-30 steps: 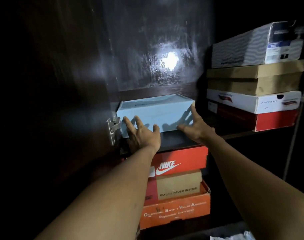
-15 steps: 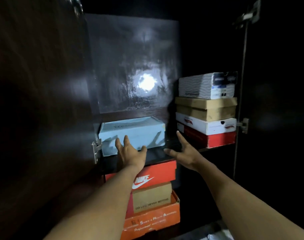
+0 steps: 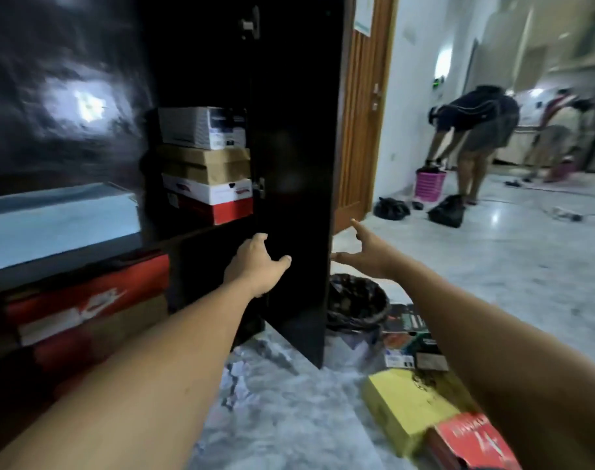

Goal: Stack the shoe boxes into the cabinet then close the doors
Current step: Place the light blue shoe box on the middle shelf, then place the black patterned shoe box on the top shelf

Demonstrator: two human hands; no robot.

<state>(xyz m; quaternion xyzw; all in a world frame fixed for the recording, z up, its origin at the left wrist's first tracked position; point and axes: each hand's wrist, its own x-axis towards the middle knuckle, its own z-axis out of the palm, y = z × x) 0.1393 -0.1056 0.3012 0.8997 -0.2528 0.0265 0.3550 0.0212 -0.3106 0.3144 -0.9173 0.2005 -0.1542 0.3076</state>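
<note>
The dark cabinet stands open, its right door [image 3: 296, 157] swung out toward me. A light blue shoe box [image 3: 58, 222] lies on the shelf at the left. A stack of shoe boxes [image 3: 206, 164] sits on the same shelf at the right. Red and brown boxes [image 3: 85, 307] are piled below the shelf. My left hand [image 3: 258, 262] is in front of the right door's inner face, fingers loosely spread and holding nothing. My right hand [image 3: 363, 252] is just past the door's outer edge with fingers extended, empty.
A yellow box [image 3: 404, 405] and a red box [image 3: 472, 442] lie on the marble floor at the lower right. A dark wastebasket [image 3: 357, 307] stands behind the door. Another person [image 3: 475, 137] bends over a pink basket [image 3: 430, 184] down the hall.
Both hands left the light blue box and moved right to the cabinet's right door. My view swung right, showing the hall and floor.
</note>
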